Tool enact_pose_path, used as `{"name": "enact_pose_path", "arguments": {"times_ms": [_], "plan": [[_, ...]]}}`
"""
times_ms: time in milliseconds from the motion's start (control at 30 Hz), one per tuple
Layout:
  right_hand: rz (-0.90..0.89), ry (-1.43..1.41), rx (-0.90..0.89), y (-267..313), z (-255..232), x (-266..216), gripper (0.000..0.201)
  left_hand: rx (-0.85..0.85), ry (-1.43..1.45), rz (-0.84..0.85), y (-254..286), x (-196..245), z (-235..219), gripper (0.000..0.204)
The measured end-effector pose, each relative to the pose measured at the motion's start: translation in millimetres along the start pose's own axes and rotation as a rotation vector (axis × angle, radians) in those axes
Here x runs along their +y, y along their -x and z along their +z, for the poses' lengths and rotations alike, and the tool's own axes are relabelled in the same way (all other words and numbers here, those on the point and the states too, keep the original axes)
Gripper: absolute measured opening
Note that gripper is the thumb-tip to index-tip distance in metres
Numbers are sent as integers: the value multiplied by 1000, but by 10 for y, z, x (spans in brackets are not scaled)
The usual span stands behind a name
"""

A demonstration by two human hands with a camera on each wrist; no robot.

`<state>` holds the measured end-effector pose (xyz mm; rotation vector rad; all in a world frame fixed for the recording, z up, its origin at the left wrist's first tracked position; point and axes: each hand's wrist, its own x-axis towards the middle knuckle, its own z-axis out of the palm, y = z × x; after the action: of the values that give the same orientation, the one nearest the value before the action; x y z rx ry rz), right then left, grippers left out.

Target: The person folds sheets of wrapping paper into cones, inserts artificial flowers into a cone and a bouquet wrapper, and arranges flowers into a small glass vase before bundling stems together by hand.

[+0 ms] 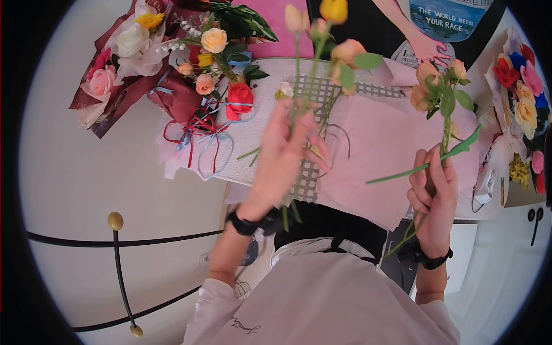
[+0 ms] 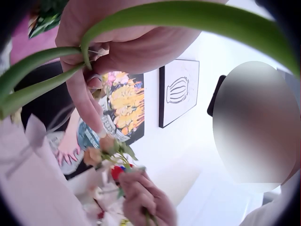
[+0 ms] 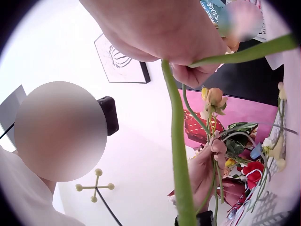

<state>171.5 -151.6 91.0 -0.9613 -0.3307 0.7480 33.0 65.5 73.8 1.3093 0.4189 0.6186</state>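
My left hand [image 1: 279,152] pinches several green stems upright over the near side of the table; a yellow tulip [image 1: 333,10] and a pale peach tulip [image 1: 296,18] top them. Close beside them is a peach rose [image 1: 348,50]. In the left wrist view thick green stems [image 2: 188,15] come out below that hand. To the right, my right hand [image 1: 434,195] grips a bunch of peach roses [image 1: 426,80] by its stems, with a long green leaf [image 1: 464,142] crossing over the fingers. Stem ends [image 3: 176,136] hang below the right hand in its wrist view.
Pink wrapping paper [image 1: 374,149] lies between the hands beside a grey checked strip [image 1: 310,172]. Wrapped flowers [image 1: 132,43], a red rose [image 1: 239,100] and tangled ribbons [image 1: 213,135] are left; another bouquet [image 1: 526,106] stands right. Across the table is another person's hand [image 1: 431,53].
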Motion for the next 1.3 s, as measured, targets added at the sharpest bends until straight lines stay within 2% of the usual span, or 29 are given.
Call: {"name": "enact_pose_path", "arguments": {"times_ms": [67, 100, 167, 233, 300, 433, 533, 733, 767, 833, 867, 933, 967, 1033, 1067, 1100, 1200, 1300], "plan": [[15, 4, -11, 15, -39, -15, 13, 68, -184, 99, -156, 177, -235, 19], [25, 8, -12, 22, -55, -24, 13, 70, -186, 103, -275, 204, -394, 19], [32, 26, -32, 33, -104, -20, 13, 131, -497, 295, -515, 176, -716, 22], [36, 45, -47, 43, -113, -20, 14, 167, -528, 357, -672, 257, -854, 19], [73, 68, -22, 61, -101, -25, 15, 195, -553, 417, -769, 346, -929, 16], [59, 84, -28, 68, -121, -17, 15, 192, -494, 498, -836, 681, -897, 24], [54, 88, -48, 51, -125, -26, 14, 310, -712, 634, -918, 875, -953, 19], [60, 92, -65, 55, -129, -28, 13, 473, -1032, 702, -1064, 976, -1167, 22], [65, 100, -74, 57, -140, -35, 13, 469, -1030, 704, -1111, 968, -1222, 22], [68, 106, -82, 59, -147, -35, 12, 433, -1054, 855, -1182, 957, -1318, 17], [77, 121, -72, 59, -148, -31, 12, 432, -1052, 857, -1186, 977, -1345, 17], [87, 137, -63, 60, -149, -24, 12, 460, -1188, 912, -1178, 1033, -1367, 17], [96, 141, -67, 58, -147, -16, 12, 464, -1189, 913, -1183, 1038, -1358, 17], [106, 146, -80, 60, -144, 13, 12, 395, -1048, 809, -1194, 1048, -1330, 17], [113, 155, -96, 57, -162, 20, 12, 329, -1041, 798, -1220, 1014, -1353, 18], [118, 165, -111, 57, -170, 27, 12, 335, -1042, 799, -1224, 966, -1371, 18], [125, 171, -138, 66, -160, 41, 13, 262, -1161, 639, -1232, 788, -1411, 20], [156, 185, -174, 76, -190, 47, 13, 262, -1316, 620, -1188, 640, -1374, 21]]}}
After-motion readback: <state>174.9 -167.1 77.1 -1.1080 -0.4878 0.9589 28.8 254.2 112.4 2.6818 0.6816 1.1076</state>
